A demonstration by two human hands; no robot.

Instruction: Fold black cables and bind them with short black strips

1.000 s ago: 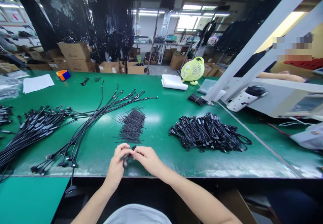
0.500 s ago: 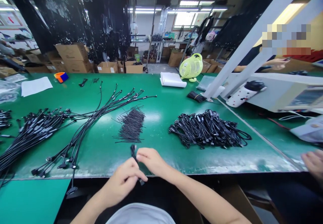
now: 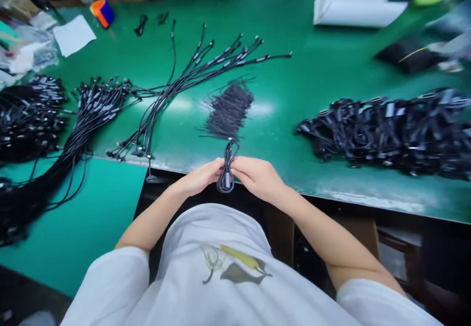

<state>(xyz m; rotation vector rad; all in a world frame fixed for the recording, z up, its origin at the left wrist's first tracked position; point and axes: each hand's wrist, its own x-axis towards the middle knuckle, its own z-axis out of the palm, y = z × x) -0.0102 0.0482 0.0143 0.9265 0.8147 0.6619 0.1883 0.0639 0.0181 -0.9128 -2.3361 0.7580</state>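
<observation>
A small coiled black cable (image 3: 227, 167) stands upright between my two hands at the near edge of the green table (image 3: 316, 76). My left hand (image 3: 200, 177) pinches its left side with closed fingers. From the other side my right hand (image 3: 257, 178) grips it, fingers closed too. Just beyond the coil lies a heap of thin black twist ties (image 3: 230, 110). A fan of long straight black cables (image 3: 184, 78) spreads to the left of that heap.
A pile of bundled black cables (image 3: 390, 130) lies at the right. More loose cables (image 3: 40, 120) crowd the left side, over a lower green bench (image 3: 81, 228). White folded sheets (image 3: 355, 5), a paper sheet (image 3: 73, 34) and an orange-blue object (image 3: 102, 12) lie at the far edge.
The view has tipped down toward my lap and the table edge. My hands drew closer to my body, and the cable between them now shows as a folded bundle held upright.
</observation>
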